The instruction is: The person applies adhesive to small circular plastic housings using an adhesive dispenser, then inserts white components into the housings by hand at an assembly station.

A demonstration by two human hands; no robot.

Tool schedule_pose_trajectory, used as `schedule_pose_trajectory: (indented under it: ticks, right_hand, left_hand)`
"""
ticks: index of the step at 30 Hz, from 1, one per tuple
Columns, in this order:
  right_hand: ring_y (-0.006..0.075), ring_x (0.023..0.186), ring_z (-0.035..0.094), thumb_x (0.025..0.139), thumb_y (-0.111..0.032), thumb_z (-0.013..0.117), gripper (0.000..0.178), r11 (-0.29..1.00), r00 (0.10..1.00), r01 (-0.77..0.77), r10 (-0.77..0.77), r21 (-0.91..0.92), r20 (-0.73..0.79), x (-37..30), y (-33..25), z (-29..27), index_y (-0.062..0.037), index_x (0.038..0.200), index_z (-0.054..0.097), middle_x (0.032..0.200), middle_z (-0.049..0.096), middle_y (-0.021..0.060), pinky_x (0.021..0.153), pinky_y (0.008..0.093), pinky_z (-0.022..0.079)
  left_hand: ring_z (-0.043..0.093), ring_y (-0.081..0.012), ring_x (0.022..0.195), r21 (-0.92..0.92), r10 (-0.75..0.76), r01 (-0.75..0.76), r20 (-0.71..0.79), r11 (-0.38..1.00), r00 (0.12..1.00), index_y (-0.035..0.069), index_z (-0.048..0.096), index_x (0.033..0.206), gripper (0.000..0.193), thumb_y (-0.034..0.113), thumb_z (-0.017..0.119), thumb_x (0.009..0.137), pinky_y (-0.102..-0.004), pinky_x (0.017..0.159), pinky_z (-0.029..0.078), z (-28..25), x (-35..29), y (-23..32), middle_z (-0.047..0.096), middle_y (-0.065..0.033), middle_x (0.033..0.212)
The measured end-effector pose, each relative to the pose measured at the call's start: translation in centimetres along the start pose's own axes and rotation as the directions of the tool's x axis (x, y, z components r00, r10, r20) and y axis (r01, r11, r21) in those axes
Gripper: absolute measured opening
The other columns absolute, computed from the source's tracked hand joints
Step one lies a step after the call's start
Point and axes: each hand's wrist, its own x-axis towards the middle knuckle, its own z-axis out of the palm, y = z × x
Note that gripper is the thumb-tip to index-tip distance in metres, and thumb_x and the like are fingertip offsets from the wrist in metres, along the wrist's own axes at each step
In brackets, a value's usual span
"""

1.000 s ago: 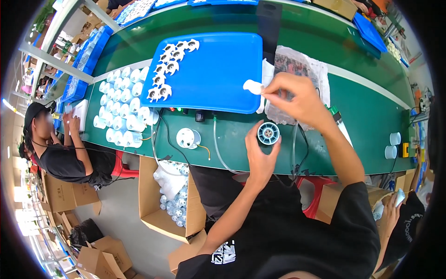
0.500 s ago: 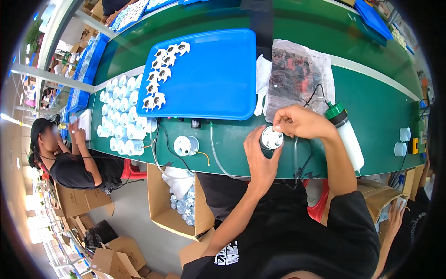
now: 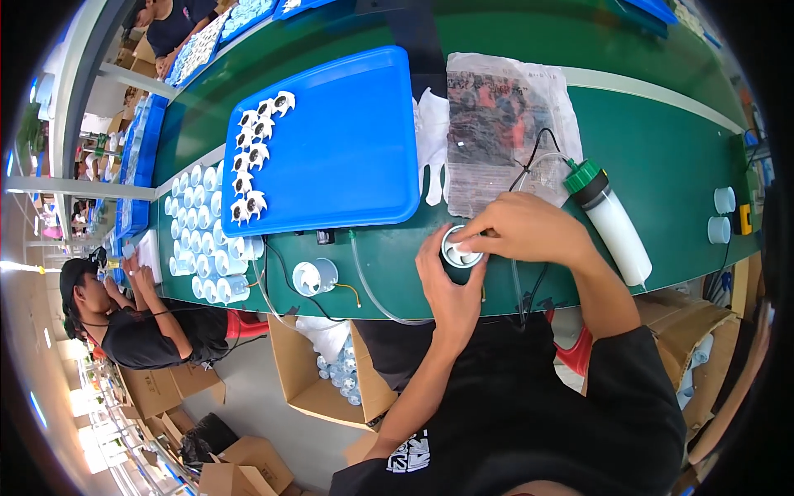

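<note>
My left hand point(image 3: 448, 289) is wrapped round a small pale round plastic housing point(image 3: 453, 258) above the table's front edge. A white bladed part shows inside its rim. From the right, my right hand point(image 3: 533, 233) reaches over with thumb and forefinger pinched down into the housing's opening. What the fingertips grip is hidden. Left of my hands another such housing point(image 3: 315, 277) lies on its side with a yellow-tipped wire. A large syringe-like tube point(image 3: 619, 236) with a green cap and white filling lies to the right of my right hand.
A blue tray point(image 3: 347, 149) carries several white bladed wheels point(image 3: 252, 155) along its left side. Many clear cups point(image 3: 203, 219) crowd the table beside it. Behind my hands lie a printed sheet point(image 3: 504, 124) and a white glove point(image 3: 432, 140). Below stands a cardboard box point(image 3: 314, 388); a co-worker point(image 3: 136, 318) sits left.
The view has shifted, so the tray and cups sit further left. My right thumb and forefinger have gone from the housing's rim down into its opening. My left hand still holds the housing.
</note>
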Motion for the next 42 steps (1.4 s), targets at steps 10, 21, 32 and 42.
schedule_pose_trajectory:
  ticks: [10,21,32,42]
  right_hand:
    - [0.0149,0.043,0.042,0.097,-0.022,0.054,0.048,0.966,0.944,-0.096,0.164,0.239,-0.286,1.1,0.9,0.4,0.0031,0.057,0.048,0.048,0.045,0.0081,0.046,0.0328,0.032]
    - [0.0261,0.045,0.039,0.090,-0.002,0.058,0.035,0.966,0.683,0.161,-0.257,-0.202,-0.684,1.6,2.7,2.4,0.0013,0.058,0.046,0.054,0.041,0.0115,0.046,0.0388,0.027]
    - [0.0280,0.045,0.042,0.084,0.000,0.062,0.032,0.961,0.631,0.213,-0.273,-0.177,-0.726,1.5,2.0,2.6,0.0018,0.057,0.045,0.053,0.042,0.0122,0.044,0.0397,0.030]
    - [0.0275,0.046,0.040,0.087,0.000,0.060,0.035,0.971,0.642,0.185,-0.236,-0.152,-0.730,1.9,2.7,2.6,-0.0002,0.057,0.042,0.054,0.039,0.0119,0.046,0.0396,0.029]
  left_hand:
    - [0.050,-0.0311,0.118,0.010,0.018,-0.018,-0.008,1.000,1.000,0.002,0.048,0.133,0.062,0.009,0.077,0.079,-0.0383,0.102,0.039,-0.7,0.2,0.2,0.052,-0.0158,0.127]
    - [0.048,-0.0307,0.103,0.163,0.215,-0.195,-0.117,0.967,0.970,0.007,0.058,0.113,0.042,0.013,0.078,0.077,-0.0396,0.088,0.039,-3.3,-0.7,2.9,0.052,-0.0128,0.110]
    - [0.063,-0.0432,0.082,0.346,-0.029,-0.097,0.342,0.933,0.939,0.004,0.050,0.111,0.025,0.015,0.059,0.090,-0.0517,0.069,0.050,-5.2,4.1,3.5,0.065,-0.0231,0.091]
    - [0.063,-0.0225,0.064,0.300,-0.174,0.116,0.176,0.947,0.969,0.004,0.066,0.105,0.018,0.004,0.066,0.087,-0.0323,0.059,0.049,-15.0,1.1,3.6,0.064,-0.0127,0.074]
